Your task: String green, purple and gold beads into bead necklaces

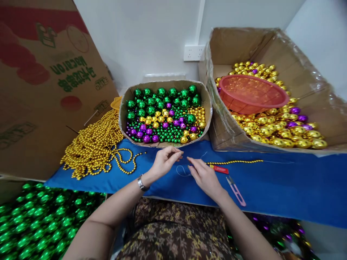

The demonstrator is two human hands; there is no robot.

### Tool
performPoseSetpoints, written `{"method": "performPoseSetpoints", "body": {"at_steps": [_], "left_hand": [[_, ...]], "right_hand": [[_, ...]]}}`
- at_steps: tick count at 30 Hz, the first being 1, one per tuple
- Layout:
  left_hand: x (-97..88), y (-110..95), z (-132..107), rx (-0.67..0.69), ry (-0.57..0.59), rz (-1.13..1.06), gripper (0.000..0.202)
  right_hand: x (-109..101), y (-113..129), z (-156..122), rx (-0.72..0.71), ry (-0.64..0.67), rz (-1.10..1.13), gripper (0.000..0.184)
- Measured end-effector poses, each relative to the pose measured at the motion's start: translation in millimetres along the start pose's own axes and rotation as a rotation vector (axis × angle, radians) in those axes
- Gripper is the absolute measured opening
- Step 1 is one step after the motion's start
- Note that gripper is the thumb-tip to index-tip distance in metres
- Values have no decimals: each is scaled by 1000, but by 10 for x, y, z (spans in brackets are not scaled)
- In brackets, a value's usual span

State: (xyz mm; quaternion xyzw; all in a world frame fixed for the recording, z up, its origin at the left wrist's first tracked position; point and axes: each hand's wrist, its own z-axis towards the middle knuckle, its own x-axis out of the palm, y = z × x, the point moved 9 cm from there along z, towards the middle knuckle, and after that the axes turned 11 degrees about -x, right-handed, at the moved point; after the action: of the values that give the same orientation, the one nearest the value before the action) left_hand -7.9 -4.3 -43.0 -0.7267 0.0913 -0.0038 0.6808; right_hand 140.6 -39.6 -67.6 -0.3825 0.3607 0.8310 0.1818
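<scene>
My left hand (164, 161), with a watch on its wrist, is closed in a pinch just in front of a cardboard box (125, 104) of green, purple and gold beads. My right hand (204, 176) is also pinched, at the near end of a short gold bead strand (235, 162) lying on the blue cloth (284, 180). A thin white thread (182, 172) loops on the cloth between the two hands; both seem to hold it. A red lighter-like item (220, 169) lies beside my right hand.
Pink thread snips (236, 190) lie right of my right hand. A heap of gold bead strands (94, 146) sits at the left. A large box (306, 90) of gold and purple beads holds an orange basket (252, 93). Green beads (40, 220) fill the lower left.
</scene>
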Motion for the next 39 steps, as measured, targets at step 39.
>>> {"method": "performPoseSetpoints", "body": {"at_steps": [39], "left_hand": [[412, -631, 1644, 215, -68, 793, 49]], "right_hand": [[-382, -4, 20, 101, -279, 184, 27]]}}
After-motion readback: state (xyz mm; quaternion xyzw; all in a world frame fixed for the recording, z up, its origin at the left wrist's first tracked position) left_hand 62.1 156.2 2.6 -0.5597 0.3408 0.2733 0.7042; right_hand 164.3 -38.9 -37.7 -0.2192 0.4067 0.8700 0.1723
